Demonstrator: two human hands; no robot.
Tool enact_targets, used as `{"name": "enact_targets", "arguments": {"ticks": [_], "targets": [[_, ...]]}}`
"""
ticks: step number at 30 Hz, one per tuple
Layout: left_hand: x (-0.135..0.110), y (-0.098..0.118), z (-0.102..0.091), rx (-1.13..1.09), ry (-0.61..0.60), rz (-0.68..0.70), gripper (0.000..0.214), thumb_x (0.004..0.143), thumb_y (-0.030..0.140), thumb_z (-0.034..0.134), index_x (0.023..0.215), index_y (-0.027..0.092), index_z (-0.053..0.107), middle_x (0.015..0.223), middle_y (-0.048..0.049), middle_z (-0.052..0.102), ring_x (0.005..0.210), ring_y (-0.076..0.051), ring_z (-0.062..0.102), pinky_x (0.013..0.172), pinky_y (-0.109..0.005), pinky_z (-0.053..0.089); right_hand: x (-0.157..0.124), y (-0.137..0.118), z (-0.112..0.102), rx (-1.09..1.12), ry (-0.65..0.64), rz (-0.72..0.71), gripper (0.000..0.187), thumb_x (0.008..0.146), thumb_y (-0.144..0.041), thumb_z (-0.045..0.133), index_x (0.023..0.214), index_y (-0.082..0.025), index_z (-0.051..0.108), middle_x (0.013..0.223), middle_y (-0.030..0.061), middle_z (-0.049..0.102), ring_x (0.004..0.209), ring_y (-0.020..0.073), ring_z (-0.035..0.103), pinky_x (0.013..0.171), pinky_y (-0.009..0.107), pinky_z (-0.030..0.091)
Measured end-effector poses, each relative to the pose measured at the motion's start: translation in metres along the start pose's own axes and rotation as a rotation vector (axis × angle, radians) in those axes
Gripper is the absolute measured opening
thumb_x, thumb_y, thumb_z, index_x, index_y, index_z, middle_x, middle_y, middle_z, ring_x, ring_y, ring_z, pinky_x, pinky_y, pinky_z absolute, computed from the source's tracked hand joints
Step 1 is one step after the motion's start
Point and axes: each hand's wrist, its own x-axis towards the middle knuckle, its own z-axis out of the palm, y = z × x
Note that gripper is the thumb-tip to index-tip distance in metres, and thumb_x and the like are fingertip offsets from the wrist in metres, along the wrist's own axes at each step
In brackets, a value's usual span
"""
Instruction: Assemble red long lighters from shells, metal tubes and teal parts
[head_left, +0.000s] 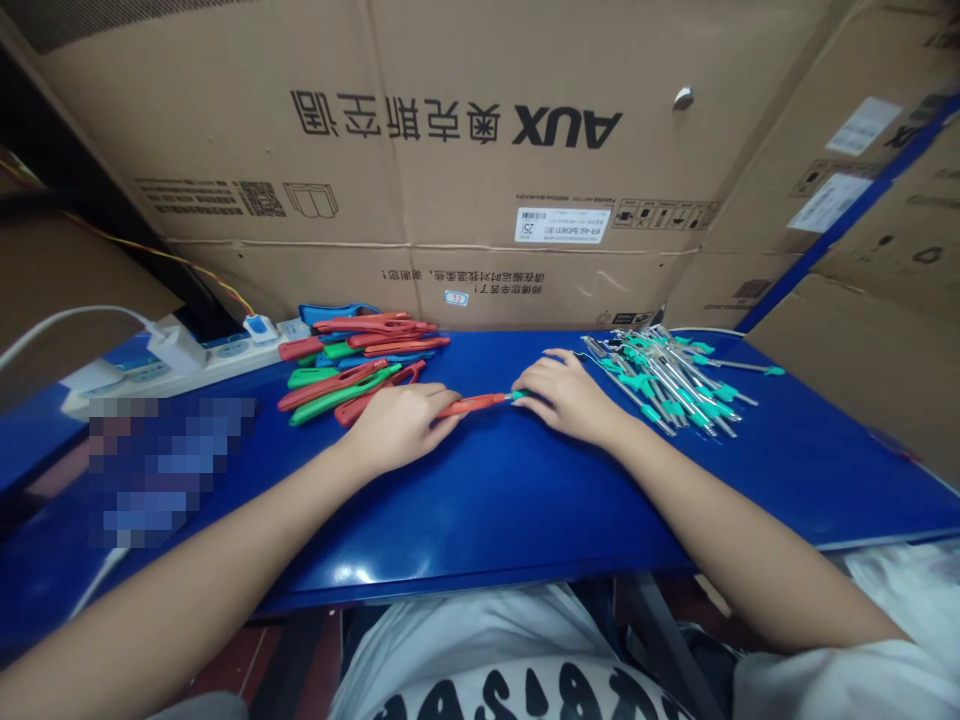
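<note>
Shirt (480, 635) is nearest. Red barrel (484, 402): slim, straight, near-horizontal over the table (465, 530), green fitting (517, 396) at its right end. Left hand (405, 425): fingers closed around the barrel's left end. Right hand (566, 395): fingers curled, pinching the fitting. Coloured barrels (341, 385) lie left; metal rods (686, 385), right.

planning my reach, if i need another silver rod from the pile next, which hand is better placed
Right hand, likely: it is nearest the silver rods, though busy at the green tip of the red handle. The left hand grips that handle, farther off beside the coloured handles.
</note>
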Motion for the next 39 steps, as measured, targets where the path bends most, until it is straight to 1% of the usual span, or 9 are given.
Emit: {"name": "enact_targets", "arguments": {"ticks": [4,8,11,15,20,23,30,37,39], "targets": [[-0.001,0.004,0.003,-0.033,0.032,0.023,0.03,0.101,0.037,0.049,0.115,0.022,0.071,0.104,-0.0051,0.077,0.09,-0.021,0.073,0.068,-0.028,0.052,0.004,-0.014,0.004,0.049,0.012,-0.049,0.018,0.101,-0.03,0.055,0.105,-0.017,0.067,0.1,0.0071,0.074,0.098,0.0217,0.064,0.104,0.043,0.035],[-0.001,0.004,0.002,-0.093,0.071,0.025,0.03,0.1,0.036,0.051,0.116,0.022,0.071,0.107,-0.0047,0.077,0.094,-0.021,0.073,0.072,-0.028,0.053,0.003,-0.009,0.003,0.036,0.033,-0.07,0.019,0.101,-0.033,0.055,0.108,-0.019,0.067,0.102,0.0071,0.075,0.098,0.0218,0.064,0.102,0.042,0.034],[-0.002,0.006,0.001,-0.154,0.086,0.026,0.029,0.099,0.036,0.052,0.115,0.022,0.072,0.105,-0.0037,0.078,0.09,-0.021,0.074,0.072,-0.028,0.053,0.0,-0.005,0.003,-0.013,0.047,-0.143,0.023,0.103,-0.031,0.05,0.108,-0.017,0.067,0.1,0.0081,0.075,0.095,0.0217,0.063,0.1,0.041,0.036],[-0.004,0.01,0.001,-0.231,0.08,0.027,0.027,0.098,0.033,0.053,0.111,0.021,0.073,0.1,-0.0037,0.078,0.085,-0.02,0.074,0.07,-0.028,0.051,-0.001,-0.008,0.007,-0.088,0.067,-0.229,0.028,0.105,-0.027,0.043,0.1,-0.015,0.068,0.09,0.0104,0.073,0.085,0.0215,0.059,0.092,0.04,0.039],[-0.006,0.011,0.0,-0.27,0.062,0.039,0.024,0.096,0.031,0.054,0.102,0.02,0.074,0.088,-0.0035,0.078,0.073,-0.018,0.071,0.061,-0.027,0.046,-0.003,-0.015,0.012,-0.123,0.071,-0.251,0.03,0.103,-0.025,0.042,0.089,-0.014,0.066,0.077,0.0088,0.066,0.074,0.0207,0.053,0.084,0.037,0.039],[-0.007,0.012,0.0,-0.283,0.072,0.038,0.023,0.095,0.031,0.054,0.101,0.02,0.075,0.084,-0.0038,0.077,0.072,-0.018,0.071,0.061,-0.026,0.045,-0.004,-0.019,0.012,-0.106,0.08,-0.24,0.029,0.103,-0.023,0.041,0.087,-0.015,0.064,0.075,0.0081,0.064,0.072,0.0206,0.051,0.082,0.037,0.039],[-0.005,0.013,0.001,-0.282,0.087,0.023,0.025,0.096,0.033,0.054,0.104,0.021,0.075,0.091,-0.0039,0.079,0.077,-0.019,0.073,0.064,-0.027,0.049,-0.002,-0.018,0.01,-0.091,0.054,-0.205,0.026,0.102,-0.023,0.043,0.09,-0.015,0.064,0.078,0.0092,0.066,0.075,0.0215,0.053,0.081,0.037,0.037],[0.0,0.003,-0.001,-0.264,0.108,0.027,0.041,0.098,0.047,0.056,0.124,0.02,0.07,0.117,-0.0077,0.076,0.104,-0.025,0.072,0.091,-0.035,0.056,0.002,-0.012,-0.008,0.037,-0.106,-0.006,0.016,0.1,-0.027,0.051,0.097,-0.016,0.063,0.092,0.0087,0.068,0.083,0.0216,0.057,0.076,0.033,0.039],[0.001,0.002,0.0,-0.259,0.099,0.03,0.044,0.097,0.05,0.055,0.126,0.019,0.069,0.12,-0.01,0.074,0.108,-0.026,0.071,0.093,-0.037,0.057,-0.001,-0.006,-0.011,0.098,-0.135,0.075,0.013,0.099,-0.027,0.054,0.096,-0.018,0.062,0.093,0.0076,0.067,0.082,0.0205,0.058,0.072,0.031,0.039]]}}
